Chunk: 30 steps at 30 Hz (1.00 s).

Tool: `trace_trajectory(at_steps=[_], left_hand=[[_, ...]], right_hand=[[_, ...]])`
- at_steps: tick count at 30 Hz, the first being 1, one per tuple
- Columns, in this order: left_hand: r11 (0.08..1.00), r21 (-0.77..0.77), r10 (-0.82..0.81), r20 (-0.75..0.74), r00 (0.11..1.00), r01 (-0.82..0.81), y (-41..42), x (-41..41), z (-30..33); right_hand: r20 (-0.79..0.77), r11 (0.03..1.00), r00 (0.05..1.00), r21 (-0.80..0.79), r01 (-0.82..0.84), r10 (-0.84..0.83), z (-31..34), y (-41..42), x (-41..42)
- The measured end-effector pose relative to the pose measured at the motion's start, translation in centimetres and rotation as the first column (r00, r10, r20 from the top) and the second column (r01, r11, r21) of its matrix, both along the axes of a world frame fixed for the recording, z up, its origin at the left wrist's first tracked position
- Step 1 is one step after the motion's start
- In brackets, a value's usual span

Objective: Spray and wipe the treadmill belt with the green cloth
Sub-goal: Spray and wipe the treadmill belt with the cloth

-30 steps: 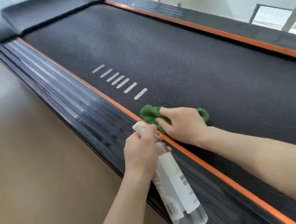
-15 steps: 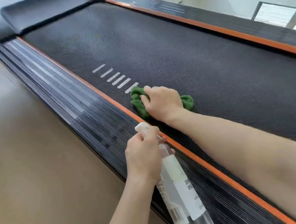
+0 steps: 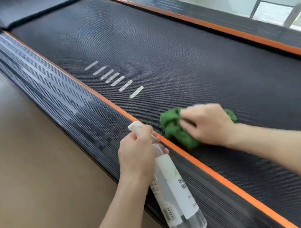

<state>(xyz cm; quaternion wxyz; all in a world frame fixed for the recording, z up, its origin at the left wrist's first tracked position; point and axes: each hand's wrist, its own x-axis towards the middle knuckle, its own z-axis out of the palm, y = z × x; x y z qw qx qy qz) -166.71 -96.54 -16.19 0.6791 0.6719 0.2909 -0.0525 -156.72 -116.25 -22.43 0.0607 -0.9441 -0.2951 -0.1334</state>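
- Head view: right hand [image 3: 208, 123], motion-blurred, presses the bunched green cloth [image 3: 175, 129] onto the treadmill belt [image 3: 176, 55] beside the orange strip [image 3: 202, 166]; whether its fingers curl, I cannot tell.
- Left hand [image 3: 136, 152] grips the spray bottle [image 3: 174, 194], hiding its neck.

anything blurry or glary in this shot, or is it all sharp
Head view: the right hand is motion-blurred over the green cloth, while the left hand and spray bottle look sharper; soft glare streaks the ribbed side rail; the wide lens bows the treadmill belt and its orange edges.
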Motion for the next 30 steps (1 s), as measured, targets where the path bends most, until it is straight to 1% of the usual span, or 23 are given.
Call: trace_trajectory(at_steps=[1, 3, 4, 6, 7, 9, 13, 15, 16, 17, 18, 20, 22, 23, 24, 25, 26, 30], left_hand=[[1.0, -0.002, -0.006, 0.001, 1.0, 0.006, 0.0, 0.0, -0.1], [1.0, -0.017, -0.014, 0.007, 1.0, 0.014, 0.2, -0.1, -0.1], [1.0, -0.021, -0.018, 0.011, 1.0, 0.018, 0.2, -0.1, -0.1], [1.0, -0.018, -0.025, 0.003, 1.0, 0.025, 0.1, 0.0, 0.0], [1.0, -0.021, -0.023, -0.001, 1.0, 0.023, 0.1, 0.0, 0.1], [0.999, -0.022, -0.024, -0.007, 1.0, 0.024, 0.0, 0.0, 0.4], [1.0, -0.022, 0.001, -0.002, 1.0, -0.001, -0.1, 0.7, 0.4], [0.999, -0.04, 0.015, -0.006, 1.0, -0.016, -0.2, 1.0, 0.1], [0.999, -0.044, 0.022, -0.002, 1.0, -0.022, -0.3, 1.0, -0.1], [0.999, -0.047, 0.025, 0.006, 1.0, -0.025, -0.2, 1.1, -0.1], [0.998, -0.05, 0.026, 0.016, 1.0, -0.025, -0.2, 1.2, -0.4], [0.998, -0.064, 0.021, 0.022, 1.0, -0.019, -0.1, 1.2, -1.1], [0.997, -0.073, 0.005, 0.029, 1.0, -0.003, 0.0, 1.2, -1.1], [0.997, -0.077, 0.003, 0.031, 1.0, -0.001, 0.0, 1.2, -1.2], [0.997, -0.081, -0.003, 0.035, 0.999, 0.006, 0.0, 1.3, -1.2], [0.997, -0.077, -0.009, 0.035, 0.999, 0.012, 0.0, 1.4, -1.3], [0.997, -0.078, -0.004, 0.034, 0.999, 0.007, 0.0, 1.3, -1.3], [0.998, -0.056, 0.003, 0.03, 1.0, -0.001, 0.0, 1.3, -1.3]], right_hand=[[-0.009, 0.992, 0.992, 0.01, 0.123, -0.123, -0.1, 0.5, 2.7], [-0.072, 0.926, 0.925, 0.032, 0.375, -0.372, -0.2, 1.3, 7.0], [-0.094, 0.888, 0.887, 0.05, 0.458, -0.452, -0.3, 1.6, 8.2], [-0.13, 0.846, 0.844, 0.053, 0.53, -0.52, -0.2, 2.6, 7.8], [-0.142, 0.857, 0.852, 0.041, 0.513, -0.504, 0.0, 2.9, 6.4], [-0.16, 0.908, 0.9, 0.036, 0.416, -0.406, -0.1, 2.5, 2.0], [-0.131, 0.975, 0.97, 0.06, 0.212, -0.203, 0.5, -0.4, -7.3], [-0.112, 0.994, 0.99, 0.063, 0.092, -0.084, 0.6, -1.7, -8.2], [-0.084, 0.998, 0.996, 0.051, 0.037, -0.033, 0.5, -2.0, -7.2], [-0.059, 0.999, 0.998, 0.03, 0.018, -0.017, 0.5, -1.9, -5.5], [-0.033, 0.998, 0.998, 0.016, 0.053, -0.052, 0.4, -1.8, -3.2], [-0.039, 0.969, 0.968, 0.027, 0.247, -0.246, 0.2, -1.3, 2.3], [-0.094, 0.881, 0.879, 0.032, 0.472, -0.468, 0.0, -1.0, 6.8], [-0.118, 0.835, 0.832, 0.032, 0.549, -0.542, -0.1, -0.6, 8.0], [-0.134, 0.806, 0.802, 0.035, 0.591, -0.582, -0.1, -0.1, 8.4], [-0.157, 0.799, 0.792, 0.029, 0.601, -0.59, 0.1, 0.3, 7.6], [-0.183, 0.819, 0.808, 0.022, 0.573, -0.561, 0.1, 0.4, 5.8], [-0.179, 0.931, 0.919, 0.033, 0.363, -0.352, 0.4, -2.4, -6.3]])
